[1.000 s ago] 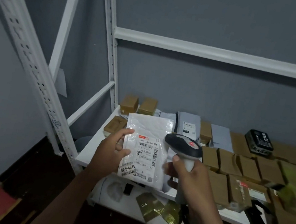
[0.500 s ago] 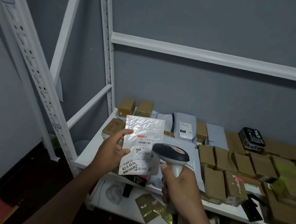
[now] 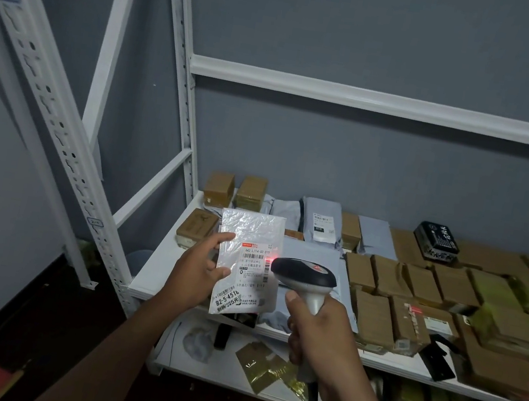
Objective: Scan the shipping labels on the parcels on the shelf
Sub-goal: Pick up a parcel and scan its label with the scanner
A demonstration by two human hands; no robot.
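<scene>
Holding a white bubble mailer (image 3: 250,249) upright above the front left of the white shelf (image 3: 156,273), label side toward the camera, long axis running top to bottom with a slight lean. Left hand (image 3: 199,271) gripping its left edge, thumb on the face and fingers curled behind. Right hand (image 3: 315,335) wrapped round the handle of a grey and black barcode scanner (image 3: 305,275), head pointing left at the mailer from just beside its right edge. Red scan light falling on the right end of the barcode on the shipping label (image 3: 254,267), so likely mid-scan; beam seems to catch only the barcode's end, so probably calls for a small shift left or a turn of the mailer to cross the full code.

Reading on the label: "642 L/14-00 015" under a small red logo, Chinese lines too small to make out, and on a slanted sticker at the bottom "82-5-451" with the rest cut off, plus "5元".

Lying further along the shelf: taped brown cardboard parcels (image 3: 422,285), grey poly mailers (image 3: 320,220) with one white label showing "010", and a black box (image 3: 435,241) with white characters.
</scene>
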